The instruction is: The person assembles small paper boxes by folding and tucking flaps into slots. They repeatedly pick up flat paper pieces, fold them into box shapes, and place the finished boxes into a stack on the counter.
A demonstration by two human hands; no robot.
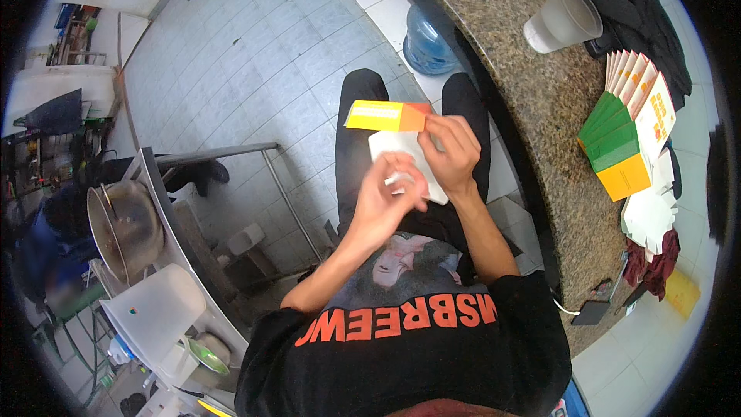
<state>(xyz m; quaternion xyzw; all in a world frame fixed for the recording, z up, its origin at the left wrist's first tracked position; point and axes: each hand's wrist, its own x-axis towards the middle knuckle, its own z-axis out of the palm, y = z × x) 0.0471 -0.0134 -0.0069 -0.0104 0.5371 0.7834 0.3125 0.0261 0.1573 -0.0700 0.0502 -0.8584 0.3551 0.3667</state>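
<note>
A partly folded cardboard food box (376, 116) lies over my thighs, its yellow and orange-red printed panel at the far side and its white inner face toward me. My right hand (451, 150) pinches the box at its right edge, by the orange-red part. Nearer to me, my left hand (392, 191) is curled, thumb and fingers closed round a white flap at the box's near left. The fingers hide part of that flap and its fold.
On the granite counter (532, 93) to my right are a fanned stack of flat printed boxes (621, 174), a translucent plastic cup (562, 19), dark cloth (641, 23) and a phone (593, 311). At left, a metal rack (231, 153) carries a large pot (123, 228). Blue water jugs (427, 42) stand beneath the counter.
</note>
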